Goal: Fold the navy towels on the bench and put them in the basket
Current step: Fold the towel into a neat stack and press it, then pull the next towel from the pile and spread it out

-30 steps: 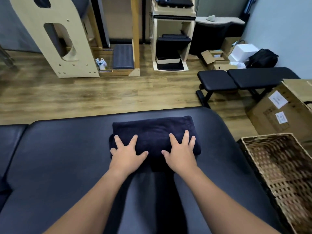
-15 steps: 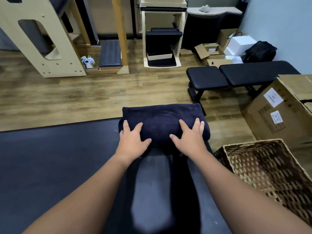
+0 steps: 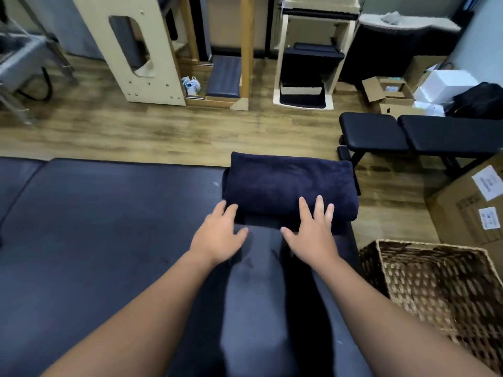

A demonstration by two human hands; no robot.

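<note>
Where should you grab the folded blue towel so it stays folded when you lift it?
Probably by its two short ends, one hand on each. The towel is a wide, thick bundle lying crosswise on the bench, so slide the left hand under from the left and the right hand under from the right; layers likely stay stacked.

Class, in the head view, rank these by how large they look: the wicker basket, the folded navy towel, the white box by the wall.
1. wicker basket, partly cut off by the frame
2. folded navy towel
3. white box, though it is farther away, so its true size is unsure
</note>
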